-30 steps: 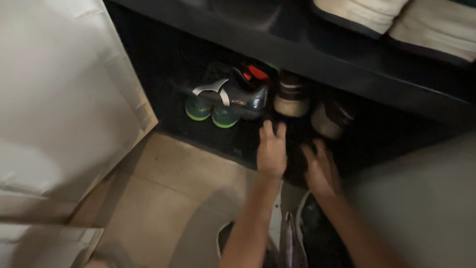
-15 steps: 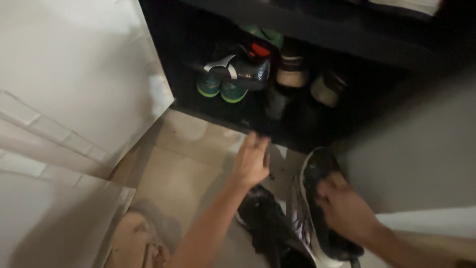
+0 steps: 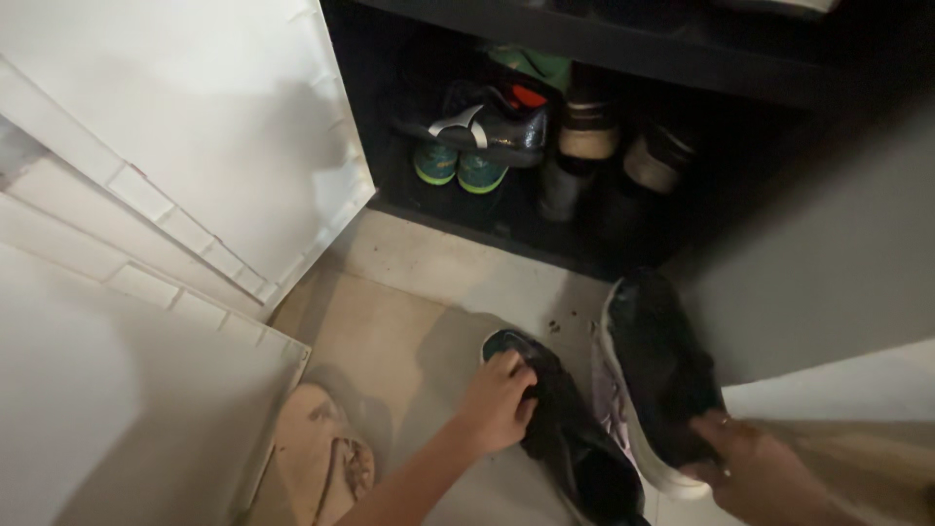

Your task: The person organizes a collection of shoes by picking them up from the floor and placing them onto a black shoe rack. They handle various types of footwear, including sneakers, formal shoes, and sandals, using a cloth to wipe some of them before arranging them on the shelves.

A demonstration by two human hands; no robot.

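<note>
Left hand (image 3: 497,401): fingers curled on the black low-top shoe (image 3: 565,429), lying on the beige floor tile (image 3: 390,331).
Right hand (image 3: 755,468): apparently closed around the heel of the black white-soled sneaker (image 3: 657,375).
Advice: grip both heels firmly, lift level.

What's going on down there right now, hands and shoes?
Left hand grips the toe end of a dark shoe on the floor. Right hand holds a black white-soled sneaker by the heel. Shoe cabinet open, shelf crowded.
</note>
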